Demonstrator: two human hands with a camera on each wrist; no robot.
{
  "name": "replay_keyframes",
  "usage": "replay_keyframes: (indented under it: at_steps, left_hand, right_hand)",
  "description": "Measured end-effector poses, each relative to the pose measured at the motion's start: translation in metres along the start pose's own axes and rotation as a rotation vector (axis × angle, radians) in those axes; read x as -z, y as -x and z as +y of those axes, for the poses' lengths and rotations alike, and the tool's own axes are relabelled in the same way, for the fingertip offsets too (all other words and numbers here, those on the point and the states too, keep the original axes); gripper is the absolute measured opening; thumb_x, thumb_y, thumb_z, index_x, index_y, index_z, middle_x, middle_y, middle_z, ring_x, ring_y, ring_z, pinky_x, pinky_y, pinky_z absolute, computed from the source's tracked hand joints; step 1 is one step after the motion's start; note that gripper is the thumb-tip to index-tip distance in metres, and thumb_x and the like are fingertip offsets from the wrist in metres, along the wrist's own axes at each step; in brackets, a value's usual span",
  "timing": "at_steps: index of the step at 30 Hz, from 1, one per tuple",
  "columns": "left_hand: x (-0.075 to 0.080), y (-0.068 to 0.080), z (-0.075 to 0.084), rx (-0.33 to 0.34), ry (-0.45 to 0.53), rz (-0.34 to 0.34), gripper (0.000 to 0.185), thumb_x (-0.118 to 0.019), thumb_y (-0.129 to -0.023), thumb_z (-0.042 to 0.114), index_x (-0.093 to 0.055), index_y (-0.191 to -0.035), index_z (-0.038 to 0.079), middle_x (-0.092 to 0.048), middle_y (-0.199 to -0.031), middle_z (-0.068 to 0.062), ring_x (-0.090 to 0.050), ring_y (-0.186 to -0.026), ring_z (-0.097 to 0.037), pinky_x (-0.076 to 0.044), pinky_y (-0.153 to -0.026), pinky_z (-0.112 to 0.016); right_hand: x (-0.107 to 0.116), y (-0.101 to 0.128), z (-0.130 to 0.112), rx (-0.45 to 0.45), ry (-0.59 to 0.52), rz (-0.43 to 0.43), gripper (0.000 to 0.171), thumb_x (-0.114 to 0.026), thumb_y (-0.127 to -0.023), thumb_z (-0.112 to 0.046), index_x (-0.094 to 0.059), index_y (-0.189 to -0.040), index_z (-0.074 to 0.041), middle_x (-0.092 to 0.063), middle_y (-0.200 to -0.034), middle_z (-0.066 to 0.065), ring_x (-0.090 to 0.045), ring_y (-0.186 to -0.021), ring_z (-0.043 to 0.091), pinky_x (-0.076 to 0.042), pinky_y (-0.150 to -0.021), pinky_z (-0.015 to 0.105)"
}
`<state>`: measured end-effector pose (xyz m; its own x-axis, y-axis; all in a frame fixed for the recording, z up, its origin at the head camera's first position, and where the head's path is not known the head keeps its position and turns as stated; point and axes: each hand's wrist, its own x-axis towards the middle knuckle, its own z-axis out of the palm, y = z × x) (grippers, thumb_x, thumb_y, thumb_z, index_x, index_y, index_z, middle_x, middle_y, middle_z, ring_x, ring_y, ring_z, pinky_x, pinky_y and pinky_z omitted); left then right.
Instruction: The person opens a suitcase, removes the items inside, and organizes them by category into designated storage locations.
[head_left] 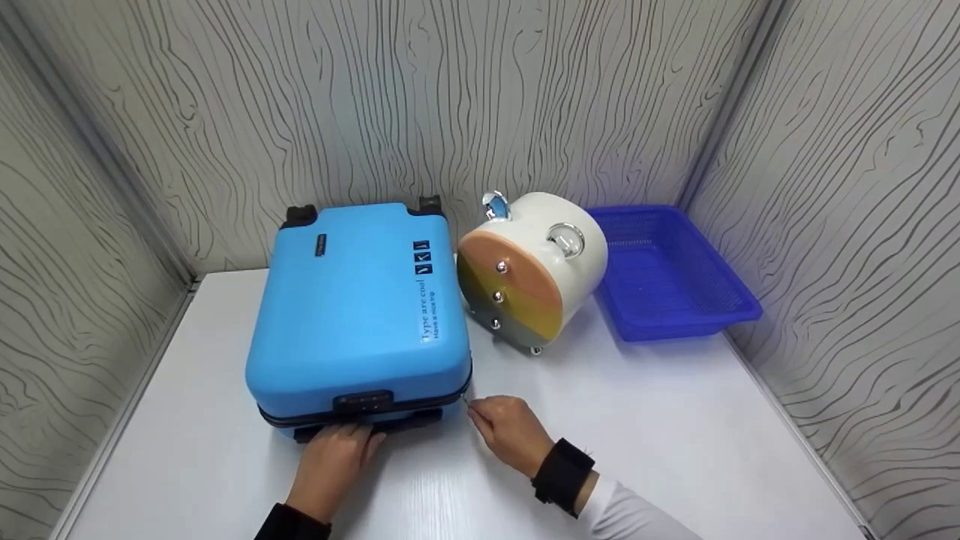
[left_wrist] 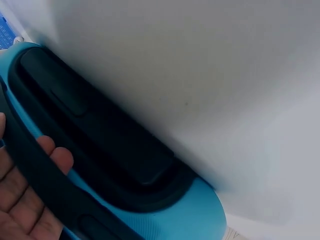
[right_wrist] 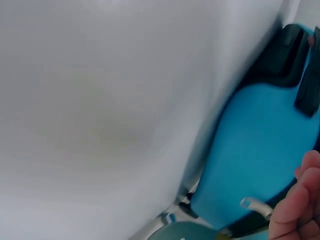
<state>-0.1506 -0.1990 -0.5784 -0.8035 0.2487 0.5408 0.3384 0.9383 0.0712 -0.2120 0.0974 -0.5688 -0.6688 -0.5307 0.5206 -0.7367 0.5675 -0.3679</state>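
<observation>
A blue suitcase (head_left: 358, 307) lies flat on the white bench (head_left: 675, 420), long axis running away from the person, wheels toward the wall. The left hand (head_left: 334, 459) rests straight fingers on its near handle edge; the right hand (head_left: 510, 431) pinches the zipper pull (head_left: 466, 399) at the near right corner

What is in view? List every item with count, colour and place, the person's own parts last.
suitcase: 1, light blue with black trim, lying flat on the table, left of centre.
zipper pull: 1, metal, at the suitcase's near right corner.
round case: 1, white with a peach, yellow and grey face, beside the suitcase.
basket: 1, dark blue, far right corner.
table: 1, white.
left hand: 1, on the suitcase's black near edge.
right hand: 1, pinching the zipper pull; black wrist band.
</observation>
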Motion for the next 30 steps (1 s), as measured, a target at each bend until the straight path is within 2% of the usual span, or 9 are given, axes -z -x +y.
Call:
replay_keyframes:
  at_steps: [5, 8, 11, 14, 17, 20, 26, 30]
  left_hand:
    - [-0.004, 0.001, -0.001, -0.031, -0.002, 0.043, 0.027, -0.089, -0.089, 0.023, -0.068, -0.076, 0.012, -0.067, -0.067, 0.000, -0.062, -0.060, -0.021, -0.053, -0.060, -0.037]
    - [-0.007, 0.003, -0.003, -0.060, -0.006, 0.092, 0.028, -0.090, -0.087, 0.022, -0.068, -0.075, 0.011, -0.066, -0.067, -0.001, -0.061, -0.059, -0.021, -0.052, -0.059, -0.037]
    - [-0.009, 0.004, -0.005, -0.081, -0.008, 0.132, 0.028, -0.091, -0.085, 0.022, -0.067, -0.075, 0.010, -0.066, -0.067, -0.002, -0.061, -0.058, -0.022, -0.052, -0.059, -0.036]
    - [-0.011, 0.003, -0.006, -0.088, -0.003, 0.152, 0.027, -0.091, -0.083, 0.022, -0.068, -0.076, 0.010, -0.067, -0.068, -0.002, -0.061, -0.059, -0.021, -0.053, -0.059, -0.036]
    - [-0.011, 0.003, -0.007, -0.086, 0.003, 0.155, 0.026, -0.092, -0.082, 0.021, -0.069, -0.077, 0.010, -0.068, -0.069, -0.003, -0.062, -0.060, -0.021, -0.054, -0.060, -0.036]
    - [-0.011, 0.003, -0.006, -0.082, 0.010, 0.155, 0.025, -0.092, -0.082, 0.021, -0.069, -0.078, 0.009, -0.069, -0.070, -0.003, -0.063, -0.061, -0.021, -0.054, -0.061, -0.036]
    - [-0.010, 0.003, -0.004, -0.067, 0.024, 0.166, 0.025, -0.092, -0.083, 0.019, -0.069, -0.080, 0.010, -0.069, -0.072, -0.003, -0.064, -0.063, -0.023, -0.054, -0.062, -0.039]
    - [-0.010, 0.003, -0.003, -0.057, 0.030, 0.162, 0.024, -0.092, -0.083, 0.018, -0.070, -0.081, 0.010, -0.071, -0.073, -0.003, -0.066, -0.065, -0.023, -0.056, -0.064, -0.039]
  right_hand:
    - [-0.008, -0.001, -0.015, 0.081, 0.040, -0.010, 0.009, -0.073, -0.100, -0.003, -0.078, -0.092, -0.004, -0.078, -0.080, 0.003, -0.074, -0.074, 0.012, -0.059, -0.068, 0.025]
    - [-0.013, -0.007, -0.023, 0.125, 0.063, -0.028, 0.016, -0.074, -0.100, -0.005, -0.070, -0.084, -0.009, -0.069, -0.071, -0.001, -0.065, -0.067, 0.008, -0.051, -0.061, 0.021]
    - [-0.019, -0.014, -0.030, 0.158, 0.096, -0.049, 0.015, -0.073, -0.101, -0.008, -0.068, -0.087, -0.010, -0.064, -0.069, -0.003, -0.061, -0.064, 0.007, -0.047, -0.059, 0.021]
    - [-0.024, -0.021, -0.038, 0.179, 0.134, -0.077, 0.006, -0.071, -0.104, -0.011, -0.073, -0.098, -0.010, -0.068, -0.073, -0.002, -0.065, -0.067, 0.008, -0.050, -0.061, 0.022]
    - [-0.030, -0.028, -0.046, 0.189, 0.169, -0.110, 0.009, -0.067, -0.107, -0.013, -0.076, -0.106, -0.009, -0.074, -0.080, -0.001, -0.070, -0.071, 0.009, -0.054, -0.065, 0.023]
    - [-0.035, -0.035, -0.053, 0.204, 0.196, -0.133, 0.012, -0.065, -0.108, -0.014, -0.075, -0.102, -0.009, -0.075, -0.081, -0.001, -0.071, -0.071, 0.011, -0.056, -0.066, 0.023]
    - [-0.043, -0.042, -0.064, 0.241, 0.279, -0.117, 0.013, -0.068, -0.106, -0.015, -0.074, -0.096, -0.011, -0.074, -0.078, -0.002, -0.071, -0.069, 0.012, -0.057, -0.065, 0.024]
    - [-0.042, -0.041, -0.065, 0.220, 0.268, -0.127, 0.016, -0.069, -0.106, -0.019, -0.073, -0.093, -0.012, -0.074, -0.078, -0.002, -0.072, -0.069, 0.013, -0.058, -0.064, 0.026]
